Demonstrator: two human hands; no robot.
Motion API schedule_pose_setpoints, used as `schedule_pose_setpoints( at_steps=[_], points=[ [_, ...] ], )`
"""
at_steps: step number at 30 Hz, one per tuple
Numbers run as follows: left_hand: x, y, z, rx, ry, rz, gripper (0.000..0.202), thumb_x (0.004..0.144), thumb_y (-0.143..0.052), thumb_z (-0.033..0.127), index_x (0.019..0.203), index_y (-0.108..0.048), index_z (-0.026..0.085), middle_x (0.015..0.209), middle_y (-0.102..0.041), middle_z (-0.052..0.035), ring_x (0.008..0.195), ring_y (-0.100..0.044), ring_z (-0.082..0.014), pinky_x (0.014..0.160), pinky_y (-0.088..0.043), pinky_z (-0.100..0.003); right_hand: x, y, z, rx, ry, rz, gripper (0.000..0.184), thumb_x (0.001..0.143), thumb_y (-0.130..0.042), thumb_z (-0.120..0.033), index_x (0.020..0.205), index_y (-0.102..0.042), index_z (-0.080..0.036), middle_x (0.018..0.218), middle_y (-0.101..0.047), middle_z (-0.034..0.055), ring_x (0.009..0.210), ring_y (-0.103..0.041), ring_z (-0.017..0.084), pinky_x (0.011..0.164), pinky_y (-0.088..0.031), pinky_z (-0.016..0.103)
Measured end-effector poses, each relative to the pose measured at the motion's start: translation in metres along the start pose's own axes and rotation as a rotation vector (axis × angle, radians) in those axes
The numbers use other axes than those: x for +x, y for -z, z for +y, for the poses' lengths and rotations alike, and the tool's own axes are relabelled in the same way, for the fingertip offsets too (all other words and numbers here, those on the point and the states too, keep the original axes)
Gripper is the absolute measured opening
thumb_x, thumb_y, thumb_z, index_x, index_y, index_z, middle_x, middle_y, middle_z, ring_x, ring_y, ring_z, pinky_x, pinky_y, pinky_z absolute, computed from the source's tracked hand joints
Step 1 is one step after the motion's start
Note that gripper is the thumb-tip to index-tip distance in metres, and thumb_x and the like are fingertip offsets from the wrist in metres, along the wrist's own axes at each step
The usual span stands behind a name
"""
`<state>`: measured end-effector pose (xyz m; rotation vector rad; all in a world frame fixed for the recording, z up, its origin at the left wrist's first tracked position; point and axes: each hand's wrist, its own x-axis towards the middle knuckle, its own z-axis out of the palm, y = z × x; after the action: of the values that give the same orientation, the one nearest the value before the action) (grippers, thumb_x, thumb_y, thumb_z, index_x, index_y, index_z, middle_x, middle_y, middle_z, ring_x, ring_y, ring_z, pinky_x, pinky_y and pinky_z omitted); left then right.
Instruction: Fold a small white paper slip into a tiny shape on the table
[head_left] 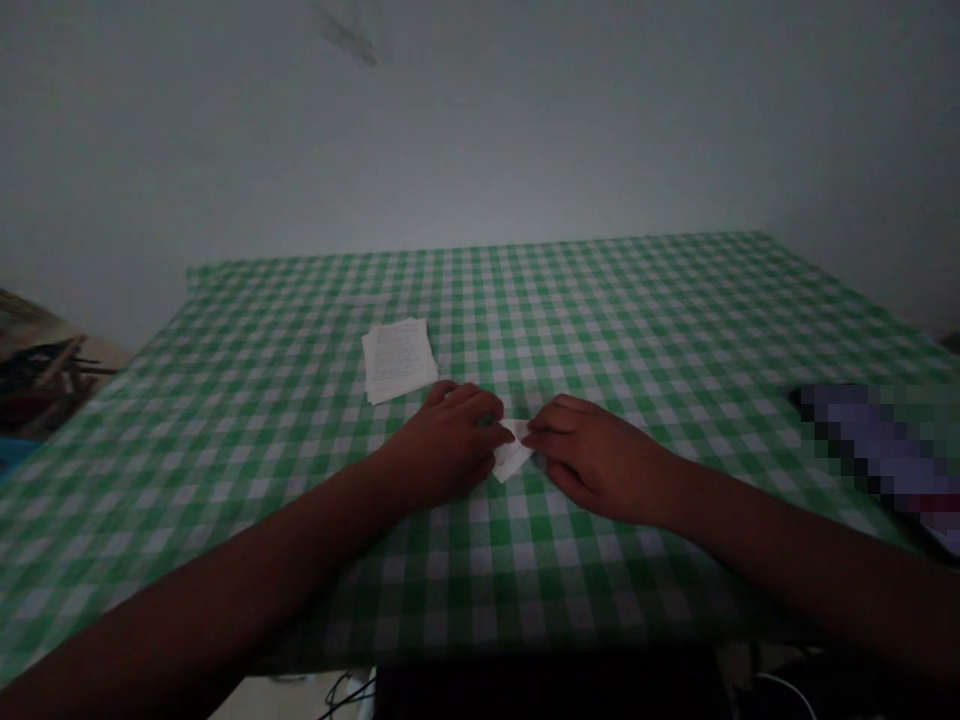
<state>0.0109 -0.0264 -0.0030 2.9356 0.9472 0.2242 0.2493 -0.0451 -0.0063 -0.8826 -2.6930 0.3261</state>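
Note:
A small white piece of paper, apparently folded with a pointed lower corner, lies on the checked tablecloth between my hands. My left hand is closed at the paper's left side, its fingers bent and the fingertips on the upper part. From the right, my right hand grips the opposite side, with fingertips close to those of the left. The fingers cover parts of the paper, so its full shape is hidden. Beyond my left hand rests a small stack of printed paper sheets, slightly fanned out.
A green and white checked tablecloth covers the table, which meets a pale wall at the back. On the right lies a dark-edged, pixelated device. Cables hang below the front edge; clutter stands beyond the left side.

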Motion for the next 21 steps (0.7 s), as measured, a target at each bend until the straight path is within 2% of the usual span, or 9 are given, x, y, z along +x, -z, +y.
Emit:
schedule_pose_setpoints(
  at_steps=[6, 11, 15, 21],
  points=[
    [-0.001, 0.0, -0.003, -0.178, -0.086, -0.016, 0.033, 0.09, -0.058, 0.024, 0.122, -0.062, 0.016, 0.128, -0.06, -0.011, 0.117, -0.054, -0.0259, 0.103, -0.04, -0.044, -0.002, 0.0, -0.002, 0.027, -0.004, -0.005, 0.024, 0.092, -0.05, -0.016, 0.104, -0.07, -0.015, 0.088, -0.063, 0.0075, 0.087, -0.056, 0.022, 0.087, -0.047, 0.042],
    [-0.002, -0.002, -0.01, -0.216, -0.111, -0.006, 0.035, 0.091, -0.061, 0.029, 0.124, -0.062, 0.019, 0.131, -0.062, -0.0101, 0.122, -0.056, -0.0254, 0.106, -0.039, -0.046, -0.001, -0.003, 0.0, 0.011, -0.02, 0.019, 0.022, 0.092, -0.05, -0.016, 0.102, -0.07, -0.015, 0.097, -0.064, 0.0099, 0.092, -0.056, 0.023, 0.086, -0.047, 0.042],
    [-0.003, -0.001, -0.011, -0.194, -0.14, 0.007, 0.025, 0.095, -0.057, 0.027, 0.117, -0.067, 0.022, 0.132, -0.064, -0.0086, 0.122, -0.058, -0.0247, 0.104, -0.043, -0.046, -0.001, -0.003, -0.001, -0.035, -0.01, 0.001, 0.023, 0.093, -0.051, -0.018, 0.106, -0.07, -0.014, 0.1, -0.064, 0.0113, 0.094, -0.056, 0.024, 0.087, -0.048, 0.044],
    [-0.004, 0.004, -0.015, -0.241, -0.216, 0.005, 0.018, 0.094, -0.06, 0.023, 0.108, -0.072, 0.022, 0.132, -0.064, -0.008, 0.12, -0.06, -0.0237, 0.103, -0.047, -0.044, -0.001, -0.001, -0.003, -0.067, -0.021, -0.03, 0.022, 0.094, -0.052, -0.021, 0.106, -0.069, -0.015, 0.107, -0.064, 0.012, 0.101, -0.055, 0.026, 0.093, -0.047, 0.046]
  ],
)
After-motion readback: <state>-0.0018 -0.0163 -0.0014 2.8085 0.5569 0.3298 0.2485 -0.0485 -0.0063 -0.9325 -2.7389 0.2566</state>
